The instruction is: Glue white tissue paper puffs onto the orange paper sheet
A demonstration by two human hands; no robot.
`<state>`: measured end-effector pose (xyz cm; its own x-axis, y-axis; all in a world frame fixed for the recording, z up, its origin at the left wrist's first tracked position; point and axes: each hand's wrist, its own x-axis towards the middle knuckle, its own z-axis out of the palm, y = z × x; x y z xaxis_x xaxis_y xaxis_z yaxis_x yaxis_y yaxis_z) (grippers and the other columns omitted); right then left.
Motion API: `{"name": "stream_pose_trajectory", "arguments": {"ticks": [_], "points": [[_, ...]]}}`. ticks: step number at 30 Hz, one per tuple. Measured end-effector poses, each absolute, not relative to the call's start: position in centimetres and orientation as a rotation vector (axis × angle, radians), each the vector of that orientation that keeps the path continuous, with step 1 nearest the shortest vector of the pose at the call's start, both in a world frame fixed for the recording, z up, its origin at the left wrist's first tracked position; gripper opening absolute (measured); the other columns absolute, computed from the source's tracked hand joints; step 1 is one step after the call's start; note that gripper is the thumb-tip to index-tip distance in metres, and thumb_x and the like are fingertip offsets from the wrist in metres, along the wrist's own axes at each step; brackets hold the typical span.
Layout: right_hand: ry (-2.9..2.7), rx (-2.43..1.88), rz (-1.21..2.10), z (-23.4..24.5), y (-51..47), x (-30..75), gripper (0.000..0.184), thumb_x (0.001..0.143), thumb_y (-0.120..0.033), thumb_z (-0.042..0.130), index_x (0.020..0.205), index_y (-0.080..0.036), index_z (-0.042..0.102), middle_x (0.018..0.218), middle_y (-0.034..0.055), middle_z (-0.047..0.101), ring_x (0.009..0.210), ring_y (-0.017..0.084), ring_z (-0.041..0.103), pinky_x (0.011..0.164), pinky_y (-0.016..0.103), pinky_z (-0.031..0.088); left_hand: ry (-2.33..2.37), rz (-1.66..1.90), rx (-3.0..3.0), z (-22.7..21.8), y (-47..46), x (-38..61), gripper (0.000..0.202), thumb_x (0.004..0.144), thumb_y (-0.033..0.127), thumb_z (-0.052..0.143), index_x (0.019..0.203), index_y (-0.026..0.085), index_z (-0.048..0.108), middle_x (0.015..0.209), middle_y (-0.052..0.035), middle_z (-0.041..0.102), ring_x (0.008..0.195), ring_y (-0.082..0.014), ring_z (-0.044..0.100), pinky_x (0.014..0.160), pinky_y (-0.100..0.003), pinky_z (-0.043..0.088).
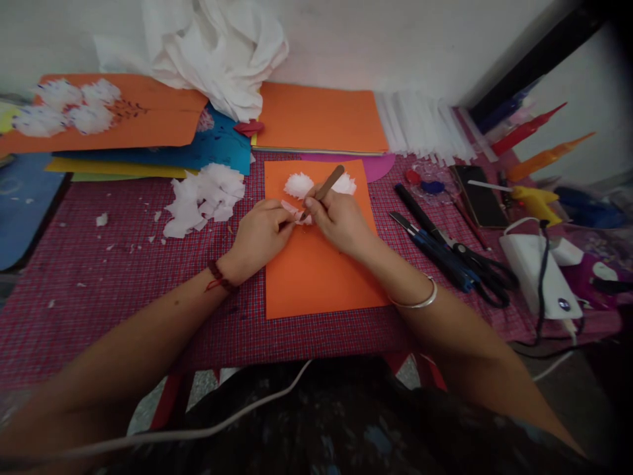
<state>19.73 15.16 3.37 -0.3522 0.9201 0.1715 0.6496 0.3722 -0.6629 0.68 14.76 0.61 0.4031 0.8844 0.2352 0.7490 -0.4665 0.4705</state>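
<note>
An orange paper sheet [316, 270] lies on the red checked cloth in front of me. Two white tissue pom-pom flowers [299, 185] sit near its far edge. My right hand [341, 221] is closed on a brown pencil-like stick [330, 183] whose tip points down at the sheet. My left hand [260, 234] pinches a small pale pink paper piece [291, 210] right beside that tip. Both hands meet over the upper middle of the sheet.
White tissue scraps [202, 198] lie left of the sheet. Scissors [475, 264], a blue cutter [435, 251], a yellow glue gun [537, 201] and a white charger [539, 277] lie at right. Orange and blue sheets [321, 119] and crumpled white tissue [217, 46] are at the back.
</note>
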Motion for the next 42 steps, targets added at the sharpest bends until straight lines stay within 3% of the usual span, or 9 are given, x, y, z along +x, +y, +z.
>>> {"name": "stream_pose_trajectory", "arguments": {"ticks": [17,25,29,32,38,42], "points": [[-2.086,-1.384,0.623,3.1,15.9,19.8,0.021,0.102,-0.033,0.047,0.092,-0.019,0.06,0.075,0.0037,0.063,0.075,0.019,0.061,0.071,0.031,0.041,1.574,0.613,2.131,1.7,15.4,1.7,0.012,0.085,0.019,0.064,0.074,0.018,0.069,0.082,-0.0043,0.065,0.075,-0.0171,0.056,0.065,-0.032,0.037],[-1.821,-1.16,0.738,2.2,16.1,20.4,0.032,0.104,-0.047,0.04,0.086,-0.023,0.051,0.072,0.0007,0.056,0.07,0.016,0.059,0.068,0.032,0.043,1.523,0.707,1.987,1.4,15.9,1.5,0.012,0.081,0.021,0.067,0.069,0.018,0.069,0.077,-0.0032,0.066,0.069,-0.0163,0.056,0.063,-0.032,0.036],[-1.909,-1.178,0.763,1.9,16.1,20.2,0.025,0.102,-0.041,0.044,0.086,-0.023,0.052,0.074,0.0017,0.061,0.069,0.017,0.06,0.069,0.033,0.043,1.44,0.931,1.752,0.5,17.0,0.5,0.009,0.084,0.018,0.061,0.077,0.019,0.066,0.074,0.0001,0.066,0.069,-0.0144,0.057,0.064,-0.029,0.041],[-1.943,-1.241,0.724,2.0,16.1,20.3,0.021,0.1,-0.035,0.046,0.085,-0.022,0.053,0.079,0.0035,0.064,0.071,0.018,0.06,0.07,0.034,0.043,1.458,1.074,1.645,0.0,17.7,-0.2,0.014,0.083,0.01,0.054,0.091,0.018,0.062,0.083,-0.0001,0.065,0.074,-0.0133,0.057,0.07,-0.027,0.046],[-1.968,-1.301,0.673,2.1,16.0,20.3,0.019,0.099,-0.033,0.046,0.087,-0.021,0.054,0.078,0.004,0.063,0.074,0.019,0.059,0.072,0.034,0.043,1.431,0.806,2.143,0.4,17.7,-0.2,0.032,0.079,0.006,0.057,0.107,0.019,0.068,0.102,-0.0047,0.064,0.086,-0.0179,0.06,0.081,-0.032,0.049],[-1.978,-1.33,0.678,2.2,16.0,20.3,0.02,0.099,-0.033,0.045,0.089,-0.02,0.055,0.081,0.0055,0.065,0.076,0.02,0.06,0.073,0.034,0.043,1.516,0.693,2.163,0.9,18.1,-0.1,0.021,0.081,0.012,0.059,0.099,0.018,0.069,0.095,-0.0061,0.062,0.085,-0.0197,0.06,0.08,-0.034,0.048]]}}
